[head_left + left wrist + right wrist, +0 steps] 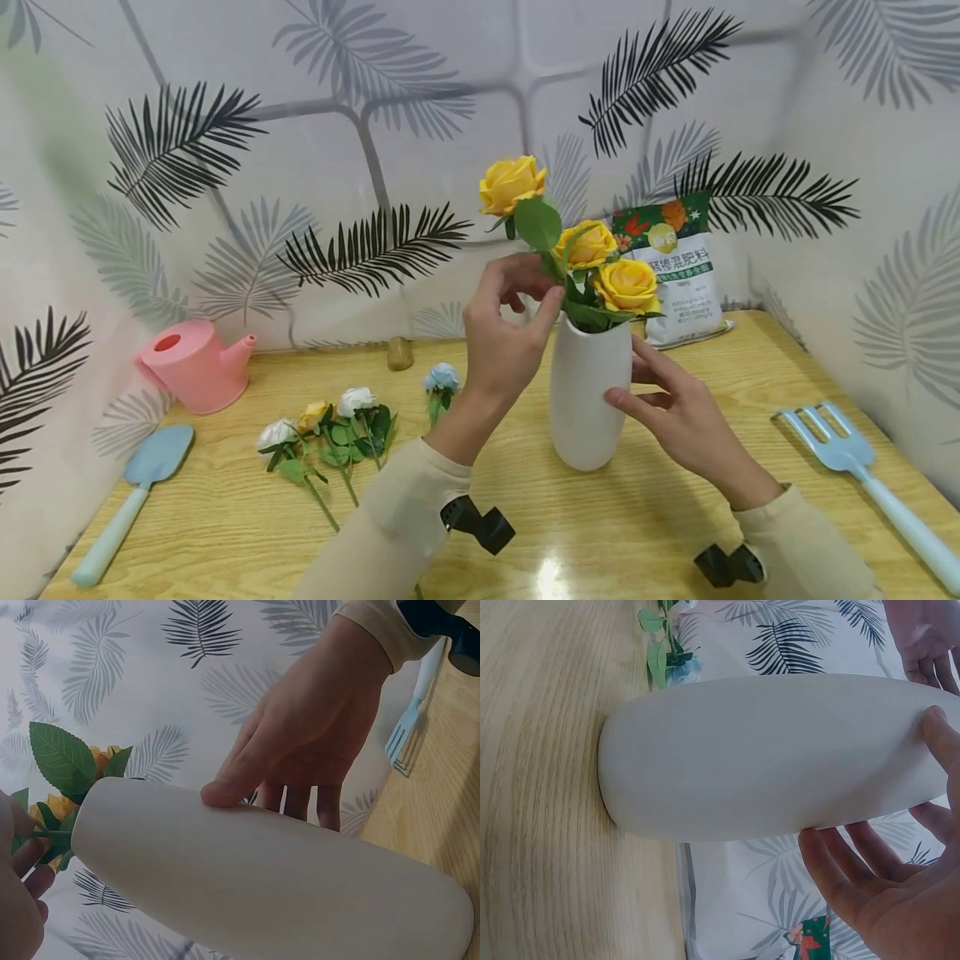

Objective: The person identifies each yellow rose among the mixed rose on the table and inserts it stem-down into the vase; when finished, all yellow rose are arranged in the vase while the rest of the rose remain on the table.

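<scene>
A white vase [590, 400] stands upright on the wooden table, two yellow roses [627, 286] resting at its mouth. Beside the rim, my left hand [510, 321] pinches the green stem [52, 835] of another yellow rose [512, 185], whose bloom rises above the other two. In the left wrist view the stem reaches the vase's mouth; how deep it goes inside is hidden. My right hand [678, 408] holds the vase's right side, thumb on the near face and fingers [826, 866] around the side.
Several cut roses [330, 433], white and yellow, lie left of the vase, with a blue rose [441, 379] nearer it. A pink watering can [197, 367] and blue trowel [150, 467] are at far left. Behind stands a fertilizer bag [678, 275]; a blue hand fork [855, 458] lies right.
</scene>
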### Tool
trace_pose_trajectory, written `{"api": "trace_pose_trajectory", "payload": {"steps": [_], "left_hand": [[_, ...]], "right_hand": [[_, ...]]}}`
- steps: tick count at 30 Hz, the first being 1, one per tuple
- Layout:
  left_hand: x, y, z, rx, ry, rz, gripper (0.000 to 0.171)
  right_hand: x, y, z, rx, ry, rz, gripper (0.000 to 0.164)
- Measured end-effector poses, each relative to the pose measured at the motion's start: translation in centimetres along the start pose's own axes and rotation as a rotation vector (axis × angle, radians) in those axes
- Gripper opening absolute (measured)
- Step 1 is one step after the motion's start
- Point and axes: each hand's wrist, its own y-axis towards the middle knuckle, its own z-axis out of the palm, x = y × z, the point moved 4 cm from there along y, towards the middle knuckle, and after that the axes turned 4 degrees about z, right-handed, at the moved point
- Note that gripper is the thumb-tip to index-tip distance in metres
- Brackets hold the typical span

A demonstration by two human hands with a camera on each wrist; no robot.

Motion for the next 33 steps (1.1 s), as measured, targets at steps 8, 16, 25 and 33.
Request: {"api": "trace_pose_trajectory", "payload": {"steps": [8, 16, 25, 33], "left_hand": [[0.7, -0.8, 0.2, -0.006, 0.012, -0.012, 0.02], [1.6, -1.4, 0.4, 0.047, 0.071, -0.04, 0.017], [2.1, -2.4, -0.5, 0.068, 0.057, -0.1, 0.019], [3.8, -4.3, -3.5, 0.105, 0.085, -0.169, 0.015]], "right_hand": [[0.1, 0.0, -0.1, -0.004, -0.003, -0.001, 0.07], [0.1, -0.2, -0.2, -0.013, 0.006, -0.011, 0.07], [0.1, -0.2, -0.2, -0.009, -0.003, -0.001, 0.07], [0.0, -0.1, 0.0, 0.003, -0.008, 0.007, 0.071]]}}
